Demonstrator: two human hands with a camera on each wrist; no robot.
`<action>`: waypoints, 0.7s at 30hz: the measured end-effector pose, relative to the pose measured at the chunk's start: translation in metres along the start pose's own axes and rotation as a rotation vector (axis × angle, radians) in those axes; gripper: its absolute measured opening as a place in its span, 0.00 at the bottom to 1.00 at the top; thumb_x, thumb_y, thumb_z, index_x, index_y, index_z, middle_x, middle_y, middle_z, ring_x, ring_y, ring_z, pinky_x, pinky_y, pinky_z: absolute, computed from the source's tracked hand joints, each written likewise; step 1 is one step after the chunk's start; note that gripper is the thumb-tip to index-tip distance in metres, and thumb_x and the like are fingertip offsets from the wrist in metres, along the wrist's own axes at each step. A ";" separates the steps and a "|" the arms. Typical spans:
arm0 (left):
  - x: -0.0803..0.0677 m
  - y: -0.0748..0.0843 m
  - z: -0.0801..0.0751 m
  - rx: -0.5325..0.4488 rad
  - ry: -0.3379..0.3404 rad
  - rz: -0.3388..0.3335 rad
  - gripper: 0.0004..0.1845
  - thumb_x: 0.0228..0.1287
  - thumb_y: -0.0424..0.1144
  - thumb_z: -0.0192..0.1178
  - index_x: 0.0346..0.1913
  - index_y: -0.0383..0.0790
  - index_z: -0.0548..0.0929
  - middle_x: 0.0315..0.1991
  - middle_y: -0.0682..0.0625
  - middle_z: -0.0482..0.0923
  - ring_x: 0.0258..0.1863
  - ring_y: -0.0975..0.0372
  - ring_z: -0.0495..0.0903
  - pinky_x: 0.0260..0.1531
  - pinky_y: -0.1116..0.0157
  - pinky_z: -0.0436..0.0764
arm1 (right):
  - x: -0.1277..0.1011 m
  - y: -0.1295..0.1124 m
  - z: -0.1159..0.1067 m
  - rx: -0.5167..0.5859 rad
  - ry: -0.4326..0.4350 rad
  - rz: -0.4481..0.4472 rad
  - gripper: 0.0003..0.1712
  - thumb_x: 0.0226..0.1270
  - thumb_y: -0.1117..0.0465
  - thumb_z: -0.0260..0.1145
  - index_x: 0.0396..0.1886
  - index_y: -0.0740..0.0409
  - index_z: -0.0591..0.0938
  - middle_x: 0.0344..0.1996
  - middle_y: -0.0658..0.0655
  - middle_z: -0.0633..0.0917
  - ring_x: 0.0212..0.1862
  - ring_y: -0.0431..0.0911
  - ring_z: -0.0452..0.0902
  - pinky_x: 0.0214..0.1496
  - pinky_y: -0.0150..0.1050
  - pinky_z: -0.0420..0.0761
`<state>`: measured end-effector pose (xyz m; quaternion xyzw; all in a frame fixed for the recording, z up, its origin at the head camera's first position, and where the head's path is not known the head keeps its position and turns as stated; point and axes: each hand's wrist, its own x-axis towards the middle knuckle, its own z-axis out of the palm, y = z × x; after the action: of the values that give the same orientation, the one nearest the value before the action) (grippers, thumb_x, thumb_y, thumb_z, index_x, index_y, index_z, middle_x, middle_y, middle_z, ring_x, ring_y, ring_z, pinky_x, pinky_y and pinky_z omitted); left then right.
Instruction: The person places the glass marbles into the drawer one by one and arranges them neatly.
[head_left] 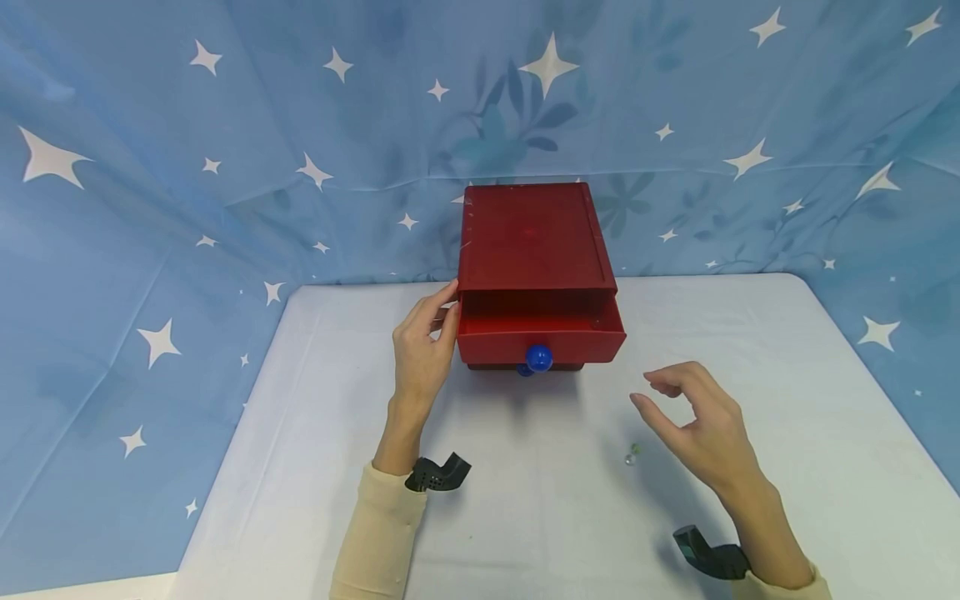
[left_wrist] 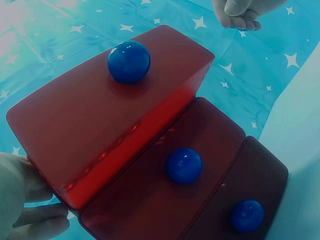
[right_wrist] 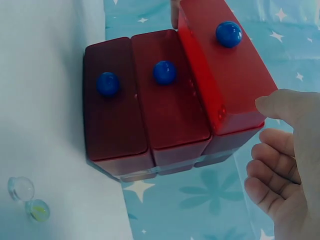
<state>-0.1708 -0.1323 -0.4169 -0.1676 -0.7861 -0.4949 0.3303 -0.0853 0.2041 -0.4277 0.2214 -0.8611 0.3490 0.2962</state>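
A red chest of drawers (head_left: 534,237) stands at the table's far side, its top drawer (head_left: 491,347) pulled partway out. That drawer bears a round blue knob (head_left: 539,358); two lower drawers (right_wrist: 167,112), each with a blue knob, are closed in the right wrist view. My left hand (head_left: 423,354) rests its fingertips against the chest's left side. In the air to the right of the chest hangs my right hand (head_left: 708,429), fingers loosely curved, nothing held. Below it on the table lie a clear glass marble (right_wrist: 21,189) and a marble with yellow-green inside (right_wrist: 38,210).
White cloth covers the table (head_left: 337,400). Behind it hangs a blue curtain with white stars (head_left: 375,150), close to the back of the chest. Each wrist wears a black camera mount, such as the left mount (head_left: 438,474).
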 end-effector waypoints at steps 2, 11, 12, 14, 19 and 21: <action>0.000 0.000 0.000 0.001 0.000 0.001 0.19 0.71 0.34 0.60 0.63 0.41 0.81 0.51 0.43 0.86 0.38 0.56 0.88 0.42 0.60 0.89 | -0.002 0.000 -0.001 -0.010 -0.029 0.018 0.20 0.61 0.52 0.74 0.44 0.63 0.84 0.39 0.56 0.85 0.42 0.40 0.76 0.54 0.13 0.70; 0.000 -0.001 0.000 -0.003 0.005 0.006 0.19 0.71 0.33 0.60 0.63 0.41 0.81 0.51 0.43 0.86 0.38 0.55 0.88 0.42 0.61 0.89 | -0.010 0.001 0.002 -0.037 -0.041 0.026 0.24 0.65 0.42 0.69 0.44 0.59 0.85 0.38 0.52 0.85 0.40 0.40 0.77 0.52 0.12 0.70; 0.000 -0.001 0.000 -0.004 0.005 0.005 0.19 0.71 0.33 0.60 0.63 0.40 0.81 0.51 0.43 0.86 0.38 0.55 0.88 0.42 0.61 0.89 | -0.010 0.001 0.002 -0.041 -0.044 0.029 0.21 0.63 0.46 0.73 0.44 0.59 0.85 0.38 0.52 0.85 0.40 0.39 0.77 0.52 0.11 0.70; 0.000 0.000 0.000 -0.006 0.005 0.004 0.19 0.71 0.33 0.60 0.63 0.40 0.81 0.51 0.43 0.86 0.38 0.55 0.88 0.42 0.61 0.89 | -0.011 0.002 0.001 -0.041 -0.049 0.034 0.18 0.56 0.56 0.77 0.44 0.59 0.85 0.38 0.52 0.85 0.40 0.39 0.77 0.52 0.11 0.70; 0.000 0.000 0.000 -0.005 0.002 0.005 0.19 0.71 0.33 0.60 0.63 0.41 0.81 0.51 0.43 0.86 0.38 0.55 0.88 0.43 0.60 0.89 | -0.015 0.004 0.001 -0.058 -0.065 0.049 0.19 0.51 0.63 0.78 0.44 0.59 0.85 0.38 0.51 0.85 0.40 0.39 0.77 0.53 0.10 0.69; 0.000 0.000 0.000 -0.006 0.002 0.007 0.19 0.71 0.33 0.60 0.63 0.41 0.81 0.51 0.43 0.86 0.39 0.55 0.88 0.43 0.61 0.89 | -0.018 0.004 0.001 -0.062 -0.068 0.056 0.18 0.53 0.61 0.78 0.44 0.58 0.85 0.38 0.51 0.85 0.40 0.38 0.77 0.53 0.10 0.69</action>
<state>-0.1706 -0.1319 -0.4171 -0.1710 -0.7837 -0.4961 0.3324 -0.0753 0.2096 -0.4417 0.1998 -0.8868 0.3226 0.2637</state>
